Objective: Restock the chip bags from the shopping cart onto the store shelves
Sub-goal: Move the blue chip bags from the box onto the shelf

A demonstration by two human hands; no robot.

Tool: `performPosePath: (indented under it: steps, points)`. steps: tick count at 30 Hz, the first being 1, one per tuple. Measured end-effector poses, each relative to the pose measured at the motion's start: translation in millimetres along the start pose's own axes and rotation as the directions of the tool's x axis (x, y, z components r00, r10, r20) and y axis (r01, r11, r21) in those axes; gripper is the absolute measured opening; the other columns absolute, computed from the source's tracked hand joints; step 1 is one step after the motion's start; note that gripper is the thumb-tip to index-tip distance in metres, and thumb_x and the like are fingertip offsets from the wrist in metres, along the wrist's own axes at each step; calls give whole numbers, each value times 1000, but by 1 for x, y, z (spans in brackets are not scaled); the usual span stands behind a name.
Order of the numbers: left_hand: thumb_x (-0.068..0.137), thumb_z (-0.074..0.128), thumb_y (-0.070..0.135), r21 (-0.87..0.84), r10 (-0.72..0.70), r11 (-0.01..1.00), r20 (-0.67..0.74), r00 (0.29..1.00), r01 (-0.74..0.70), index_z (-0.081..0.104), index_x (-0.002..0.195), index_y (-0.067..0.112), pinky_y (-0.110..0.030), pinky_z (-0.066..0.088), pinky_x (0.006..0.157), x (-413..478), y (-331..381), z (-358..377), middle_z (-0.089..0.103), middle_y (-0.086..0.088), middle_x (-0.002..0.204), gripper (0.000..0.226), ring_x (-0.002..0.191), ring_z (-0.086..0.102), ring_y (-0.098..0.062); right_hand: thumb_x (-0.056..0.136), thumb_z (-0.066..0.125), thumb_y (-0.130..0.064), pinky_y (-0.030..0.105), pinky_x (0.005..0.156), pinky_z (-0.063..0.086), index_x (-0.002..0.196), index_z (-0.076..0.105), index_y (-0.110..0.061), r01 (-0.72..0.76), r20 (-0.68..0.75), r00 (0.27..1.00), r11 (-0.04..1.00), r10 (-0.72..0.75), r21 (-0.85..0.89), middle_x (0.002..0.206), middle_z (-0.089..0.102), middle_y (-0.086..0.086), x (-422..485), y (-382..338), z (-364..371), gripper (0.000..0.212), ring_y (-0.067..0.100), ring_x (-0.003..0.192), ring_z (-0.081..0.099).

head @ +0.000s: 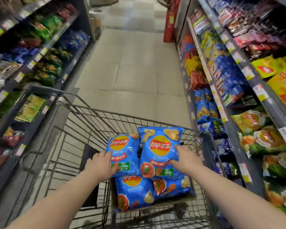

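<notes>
Several blue chip bags lie in a cardboard box (191,196) inside the wire shopping cart (82,123). My left hand (101,166) grips the lower left edge of the left top bag (122,151), thumb on its front. My right hand (186,158) holds the right edge of the right top bag (158,149), thumb over its front. Two more blue bags (134,192) lie underneath. Both top bags are raised slightly above the lower ones.
Stocked snack shelves line both sides of the aisle: green and blue bags on the left shelves (40,52), yellow, blue and green bags on the right shelves (238,100). Tiled floor (135,71) runs ahead of the cart. A red column (169,22) stands far right.
</notes>
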State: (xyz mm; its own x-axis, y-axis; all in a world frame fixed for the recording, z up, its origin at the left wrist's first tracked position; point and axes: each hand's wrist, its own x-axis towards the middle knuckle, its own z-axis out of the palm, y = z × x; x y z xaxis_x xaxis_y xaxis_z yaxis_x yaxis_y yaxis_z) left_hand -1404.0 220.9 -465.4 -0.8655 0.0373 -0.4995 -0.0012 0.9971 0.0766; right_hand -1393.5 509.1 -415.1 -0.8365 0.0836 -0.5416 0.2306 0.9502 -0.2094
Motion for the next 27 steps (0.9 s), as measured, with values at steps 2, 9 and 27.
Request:
performPosePath:
  steps: [2, 9, 27]
  points:
    - [86, 47, 63, -101, -48, 994, 41, 998, 52, 30, 145, 23, -43, 39, 103, 13, -1, 9, 42, -2, 143, 73, 130, 43, -23, 88, 58, -34, 33, 100, 39, 138, 41, -18, -32, 23, 999, 990, 29, 136, 137, 46, 7, 18, 9, 6, 56, 26, 129, 43]
    - [75, 64, 55, -462, -194, 854, 146, 970, 241, 41, 136, 19, -39, 42, 100, 54, -12, 36, 50, -9, 133, 74, 123, 49, -29, 83, 68, -11, 33, 88, 41, 129, 46, -1, -207, 51, 976, 819, 213, 536, 127, 55, 15, 75, 32, 37, 52, 34, 119, 52]
    - [90, 60, 36, -863, -381, 176, 384, 841, 473, 47, 134, 3, -37, 47, 83, 118, -12, 61, 58, -5, 105, 56, 82, 60, -20, 84, 67, -8, 34, 69, 56, 120, 55, -9, -271, 228, 956, 257, 185, 928, 107, 70, 11, 129, 66, 92, 39, 27, 89, 70]
